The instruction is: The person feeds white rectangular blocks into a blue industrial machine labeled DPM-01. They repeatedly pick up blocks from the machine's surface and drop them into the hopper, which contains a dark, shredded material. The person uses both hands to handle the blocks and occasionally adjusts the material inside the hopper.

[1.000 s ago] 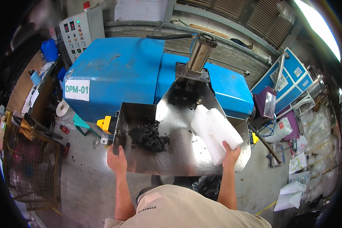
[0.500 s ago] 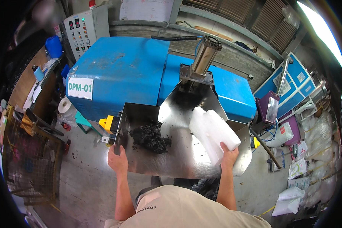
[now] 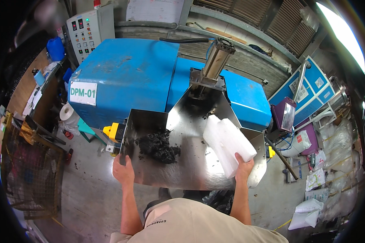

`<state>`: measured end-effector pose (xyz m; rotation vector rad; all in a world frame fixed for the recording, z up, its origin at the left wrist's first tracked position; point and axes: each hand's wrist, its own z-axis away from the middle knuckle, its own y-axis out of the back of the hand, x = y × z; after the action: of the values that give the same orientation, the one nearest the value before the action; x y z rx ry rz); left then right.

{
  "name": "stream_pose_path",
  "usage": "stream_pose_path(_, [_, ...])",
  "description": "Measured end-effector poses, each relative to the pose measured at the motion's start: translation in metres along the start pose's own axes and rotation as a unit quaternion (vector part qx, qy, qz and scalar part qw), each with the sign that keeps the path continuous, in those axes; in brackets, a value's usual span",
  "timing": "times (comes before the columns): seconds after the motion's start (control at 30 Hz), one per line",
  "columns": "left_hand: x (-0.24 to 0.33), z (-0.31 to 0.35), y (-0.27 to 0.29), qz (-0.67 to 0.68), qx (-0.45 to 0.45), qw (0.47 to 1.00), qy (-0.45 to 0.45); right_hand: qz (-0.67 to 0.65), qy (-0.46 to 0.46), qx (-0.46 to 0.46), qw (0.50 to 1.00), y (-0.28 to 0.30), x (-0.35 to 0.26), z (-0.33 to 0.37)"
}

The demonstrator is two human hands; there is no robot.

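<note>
My left hand (image 3: 124, 171) grips the left edge of a shiny metal feed tray (image 3: 190, 170), its thumb up along the inner side and its fingers hidden outside. A loose heap of black, shredded-looking material (image 3: 158, 148) lies in the tray's left part, near that hand. On the right, a thick white block (image 3: 231, 141), apparently foam-like and folded or in two layers, lies tilted across the tray. My right hand (image 3: 243, 167) holds its near end, the thumb pressed on top; the other fingers are mostly hidden.
Behind the tray stands a large blue machine (image 3: 129, 73) with a metal cylinder (image 3: 217, 60) above the tray's narrow throat. A grey control cabinet (image 3: 91, 32) is at far left. A wire-mesh cart (image 3: 32, 174) stands left; white bags (image 3: 306, 214) lie on the floor at right.
The view has shifted very slightly. Both hands keep their holds, and the black heap and white block stay in nearly the same places.
</note>
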<state>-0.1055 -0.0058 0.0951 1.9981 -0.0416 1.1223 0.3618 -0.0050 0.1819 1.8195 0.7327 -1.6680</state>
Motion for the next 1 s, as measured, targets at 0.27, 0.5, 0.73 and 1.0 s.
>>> stream_pose_path(0.27, [0.004, 0.0, 0.003, 0.008, -0.01, 1.0, 0.004, 0.009, -0.001, -0.005, 1.0, -0.001, -0.002, 0.002])
stream_pose_path(0.5, [0.005, 0.0, 0.005, 0.011, -0.012, 1.0, 0.003, 0.027, 0.006, -0.001, 1.0, -0.006, -0.006, 0.005])
stream_pose_path(0.73, [0.008, -0.001, 0.006, 0.008, -0.012, 1.0, 0.009, 0.024, 0.011, -0.013, 1.0, -0.008, 0.003, 0.003])
stream_pose_path(1.0, [0.006, 0.0, 0.004, 0.0, -0.004, 1.0, 0.002, 0.01, 0.017, -0.02, 1.0, -0.011, 0.005, -0.001])
